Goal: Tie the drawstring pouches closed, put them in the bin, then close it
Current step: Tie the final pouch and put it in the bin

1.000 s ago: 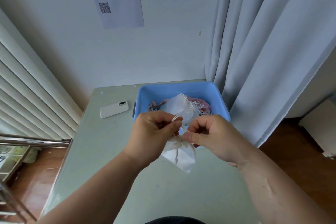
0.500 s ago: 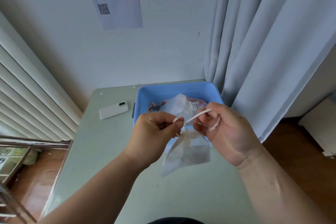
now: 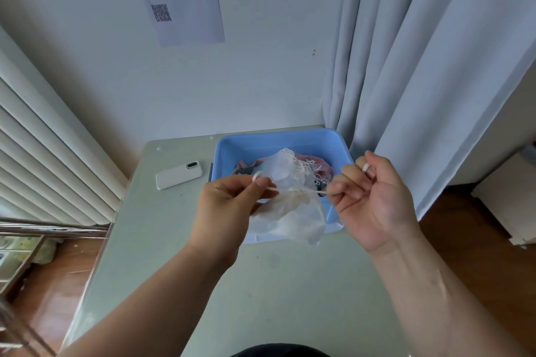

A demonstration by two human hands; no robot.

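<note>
Drawstring pouch (image 3: 293,216) hangs over the near rim of the blue bin (image 3: 278,142), far right corner of the table (image 3: 275,284). The left hand (image 3: 232,206) and right hand (image 3: 374,200) each pinch its cord (image 3: 314,191). Uneven pulling could leave the knot slack.

Bare left hand (image 3: 229,209); bare right hand (image 3: 377,200); forearms (image 3: 162,293) bare; dark garment (image 3: 278,351) at lower frame edge.

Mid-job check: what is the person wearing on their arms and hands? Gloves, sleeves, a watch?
No gloves on the left hand or the right hand, and no watch or rings show. The left forearm and right forearm are uncovered to the frame edge, no sleeves in view. A dark garment shows at the bottom edge.
</note>
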